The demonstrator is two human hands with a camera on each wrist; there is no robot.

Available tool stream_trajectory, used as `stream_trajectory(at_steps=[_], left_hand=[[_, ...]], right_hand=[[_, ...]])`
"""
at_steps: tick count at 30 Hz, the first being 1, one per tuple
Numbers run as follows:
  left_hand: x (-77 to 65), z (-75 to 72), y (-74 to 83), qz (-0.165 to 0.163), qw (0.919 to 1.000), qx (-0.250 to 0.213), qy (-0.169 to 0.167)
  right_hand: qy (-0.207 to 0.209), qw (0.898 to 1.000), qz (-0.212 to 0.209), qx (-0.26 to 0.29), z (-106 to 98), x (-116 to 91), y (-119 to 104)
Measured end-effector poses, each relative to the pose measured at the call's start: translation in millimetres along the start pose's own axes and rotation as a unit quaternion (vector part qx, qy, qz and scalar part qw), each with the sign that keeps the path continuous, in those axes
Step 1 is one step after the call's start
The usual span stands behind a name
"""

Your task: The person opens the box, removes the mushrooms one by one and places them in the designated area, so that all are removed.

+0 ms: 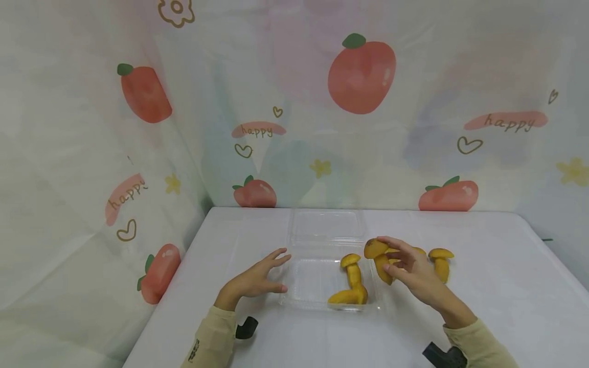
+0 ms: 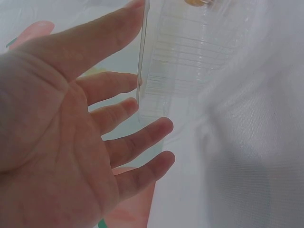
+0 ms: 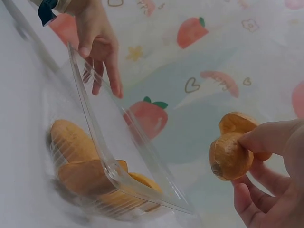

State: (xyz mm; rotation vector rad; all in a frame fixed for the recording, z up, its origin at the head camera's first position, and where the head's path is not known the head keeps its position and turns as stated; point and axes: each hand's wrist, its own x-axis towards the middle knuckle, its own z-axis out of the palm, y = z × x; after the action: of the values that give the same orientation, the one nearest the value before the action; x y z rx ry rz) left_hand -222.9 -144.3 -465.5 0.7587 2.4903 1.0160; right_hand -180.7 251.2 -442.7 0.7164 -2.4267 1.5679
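Note:
My right hand [image 1: 416,273] pinches a yellow mushroom [image 1: 377,255] between thumb and fingers, beside the right rim of a clear plastic box [image 1: 308,286]. In the right wrist view that mushroom [image 3: 230,154] shows its stem end toward the camera. Two more yellow mushrooms [image 1: 353,278] lie inside the box, along its right side. At the box's left edge is my left hand [image 1: 257,276], its fingers spread and holding nothing. The left wrist view has the thumb and fingertips of this hand [image 2: 61,118] right at the box rim [image 2: 142,61].
The box's clear lid [image 1: 326,225] lies folded back toward the wall. Right of the box, a mushroom [image 1: 440,263] stands on the white table [image 1: 497,266], and others are partly hidden behind my right hand. A printed cloth [image 1: 299,76] hangs behind the table.

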Motion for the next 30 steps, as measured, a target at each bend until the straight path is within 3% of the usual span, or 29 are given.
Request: stream_trajectory(at_steps=[30], left_hand=[[-1.9, 0.5, 3.9, -0.011, 0.9999, 0.008, 0.002]], right_hand=[[0.069, 0.994, 0.024, -0.078, -64.7, -13.3, 15.6]])
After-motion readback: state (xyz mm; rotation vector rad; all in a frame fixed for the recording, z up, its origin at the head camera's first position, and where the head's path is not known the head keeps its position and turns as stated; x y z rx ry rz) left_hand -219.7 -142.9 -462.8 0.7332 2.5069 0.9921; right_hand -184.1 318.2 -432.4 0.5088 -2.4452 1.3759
